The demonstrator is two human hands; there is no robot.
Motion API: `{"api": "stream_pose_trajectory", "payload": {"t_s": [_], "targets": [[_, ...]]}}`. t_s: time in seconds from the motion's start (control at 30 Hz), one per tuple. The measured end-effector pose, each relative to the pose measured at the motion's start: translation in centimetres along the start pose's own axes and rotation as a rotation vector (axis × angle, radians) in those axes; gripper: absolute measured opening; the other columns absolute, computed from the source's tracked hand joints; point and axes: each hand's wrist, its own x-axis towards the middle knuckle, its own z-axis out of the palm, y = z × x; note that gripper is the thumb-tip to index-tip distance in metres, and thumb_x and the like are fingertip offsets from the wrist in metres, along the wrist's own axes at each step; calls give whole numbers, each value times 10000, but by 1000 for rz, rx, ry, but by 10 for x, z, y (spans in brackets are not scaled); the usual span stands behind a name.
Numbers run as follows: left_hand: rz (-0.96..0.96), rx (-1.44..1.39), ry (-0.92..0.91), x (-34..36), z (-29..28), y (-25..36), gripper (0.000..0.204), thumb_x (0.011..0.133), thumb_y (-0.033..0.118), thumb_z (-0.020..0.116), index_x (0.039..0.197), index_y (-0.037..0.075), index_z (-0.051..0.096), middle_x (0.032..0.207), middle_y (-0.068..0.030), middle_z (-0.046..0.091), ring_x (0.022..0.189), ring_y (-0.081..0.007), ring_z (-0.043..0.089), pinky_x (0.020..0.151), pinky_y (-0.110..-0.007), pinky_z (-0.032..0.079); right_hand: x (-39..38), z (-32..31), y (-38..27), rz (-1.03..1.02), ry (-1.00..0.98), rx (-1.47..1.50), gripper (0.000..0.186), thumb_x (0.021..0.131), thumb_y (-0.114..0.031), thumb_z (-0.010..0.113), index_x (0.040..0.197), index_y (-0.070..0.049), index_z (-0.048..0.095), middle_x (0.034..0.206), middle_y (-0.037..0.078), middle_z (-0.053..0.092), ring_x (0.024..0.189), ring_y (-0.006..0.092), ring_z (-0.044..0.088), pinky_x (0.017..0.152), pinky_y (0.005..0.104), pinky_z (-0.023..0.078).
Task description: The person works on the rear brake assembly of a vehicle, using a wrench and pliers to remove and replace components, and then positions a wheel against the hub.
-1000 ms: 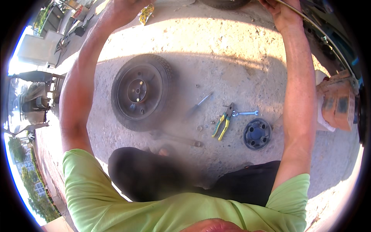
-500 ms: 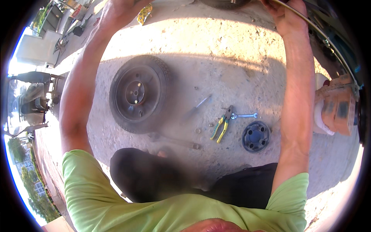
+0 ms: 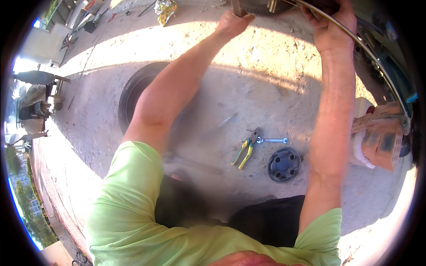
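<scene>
Sunlit and shaded ground (image 3: 270, 102) bears a tire (image 3: 128, 95) at left, partly behind your left arm. Your left hand (image 3: 232, 23) has its fingers wrapped around a brown bar (image 3: 236, 5) at the upper edge. Rightward lie pliers (image 3: 252, 139), a wrench (image 3: 272, 140) and a round cover (image 3: 284, 164), below your right hand (image 3: 336, 33) beside a curved metal strip (image 3: 365, 46), grip indeterminable.

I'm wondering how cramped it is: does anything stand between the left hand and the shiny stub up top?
Nothing visible stands between the left hand, gripping a bar, and the shiny stub; the picture's top edge hides anything beyond.
</scene>
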Motion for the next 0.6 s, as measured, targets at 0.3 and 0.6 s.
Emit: {"api": "stream_pose_trajectory", "payload": {"t_s": [0.3,0.6], "targets": [[88,-902,-492,-77,68,85,70,944,73,563,911,13,576,909,-159,648,852,-263,650,747,-413,563,114,-111,41,286,-450,157,363,1028,-451,483,1004,-121,632,909,48,667,752,192,613,655,330,473],[-58,-1348,-1119,-177,-72,107,280,1046,321,436,871,122,527,838,-34,568,587,-110,478,737,-385,451,22,-28,-4,115,-107,-309,362,1010,-506,492,1058,-174,628,949,12,676,821,170,598,713,346,442]]}}
